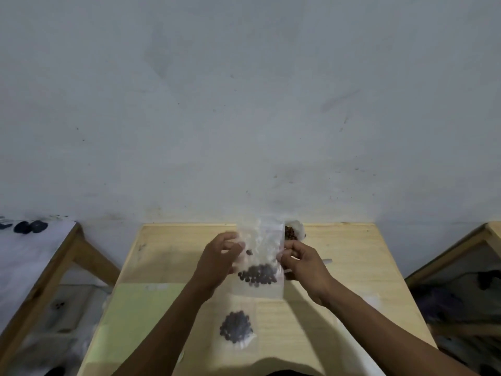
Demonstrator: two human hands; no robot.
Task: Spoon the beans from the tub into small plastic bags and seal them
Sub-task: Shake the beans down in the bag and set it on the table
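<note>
Left hand (221, 260): raised above the table, fingers and thumb pinching the left edge of a small clear plastic bag.
Right hand (301, 263): at the same height, fingers curled, pinching the bag's right edge.
Held bag (260, 263): upright between the two hands, a cluster of dark beans (258, 275) settled in its lower part and one stray bean higher up; whether its top is sealed cannot be told.
Second bag (236, 327): lying flat on the table nearer the person, below the held bag, with a round heap of dark beans inside.
Tub (294, 231): at the table's far edge by the wall, just behind the right hand, partly hidden by the held bag, brownish contents showing.
Table (352, 256): pale wood, a light green sheet (130, 316) covering its near left part.
Surroundings: grey wall behind; wooden-framed furniture at both sides.
</note>
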